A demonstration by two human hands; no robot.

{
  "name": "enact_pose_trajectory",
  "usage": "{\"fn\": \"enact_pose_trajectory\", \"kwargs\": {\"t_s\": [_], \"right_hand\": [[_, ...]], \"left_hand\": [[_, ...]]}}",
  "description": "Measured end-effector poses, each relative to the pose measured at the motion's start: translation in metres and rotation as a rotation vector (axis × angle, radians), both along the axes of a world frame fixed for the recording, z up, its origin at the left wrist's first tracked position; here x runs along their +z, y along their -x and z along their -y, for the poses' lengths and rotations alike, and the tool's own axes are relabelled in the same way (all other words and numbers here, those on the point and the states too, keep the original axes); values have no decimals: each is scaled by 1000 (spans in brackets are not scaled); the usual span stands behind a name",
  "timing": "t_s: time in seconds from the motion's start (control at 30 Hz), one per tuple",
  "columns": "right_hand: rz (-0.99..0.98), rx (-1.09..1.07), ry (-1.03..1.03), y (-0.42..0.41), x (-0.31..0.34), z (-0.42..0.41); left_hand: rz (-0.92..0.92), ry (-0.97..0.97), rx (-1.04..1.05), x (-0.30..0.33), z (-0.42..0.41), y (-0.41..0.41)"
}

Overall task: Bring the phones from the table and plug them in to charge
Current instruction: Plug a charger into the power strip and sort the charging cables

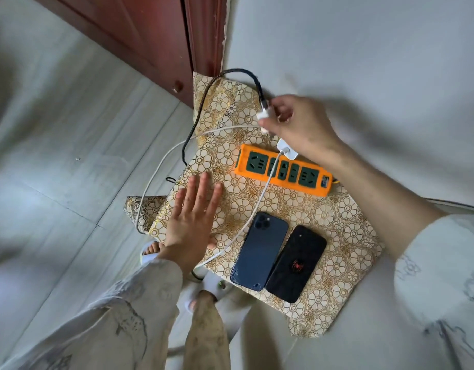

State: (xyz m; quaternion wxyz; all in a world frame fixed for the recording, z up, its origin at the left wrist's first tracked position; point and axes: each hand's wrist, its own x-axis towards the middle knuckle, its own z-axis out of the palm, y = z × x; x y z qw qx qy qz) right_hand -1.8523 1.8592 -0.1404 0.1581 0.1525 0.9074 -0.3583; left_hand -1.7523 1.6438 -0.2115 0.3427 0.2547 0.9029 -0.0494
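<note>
Pale grey floor tiles (70, 161) fill the left of the frame, with a reddish-brown wooden door (155, 36) in the upper left and a plain grey wall (364, 49) across the top right. At lower left, two feet in white slippers (201, 292) stand on the tiles beside a small table covered with a gold floral cloth (257, 209). Just left of centre, the left hand (193, 220) is spread flat with straight fingers over the cloth's left edge, holding nothing. A white cable (161, 166) and a black braided cable (198, 110) loop off the table's left side. Near the middle, the dark blue phone (260, 252) lies back up on the cloth, and the black phone (296, 265) with a red spider emblem lies just beside it to the right, their long edges close or touching. Above them sits an orange power strip (284, 170), with a white charger (288, 150) at its upper edge carrying the white cable. Upper centre right, the right hand (297, 124) pinches a second white charger plug (264, 114), into which the black braided cable runs, above the strip's left end
</note>
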Motion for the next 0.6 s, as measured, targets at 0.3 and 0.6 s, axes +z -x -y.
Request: {"fn": "enact_pose_trajectory", "kwargs": {"t_s": [0.3, 0.6], "right_hand": [[175, 73, 12, -35, -6, -9], [138, 1, 89, -50, -13, -7]], "left_hand": [[3, 7, 3, -2, 1, 1], [12, -11, 14, -3, 2, 1]]}}
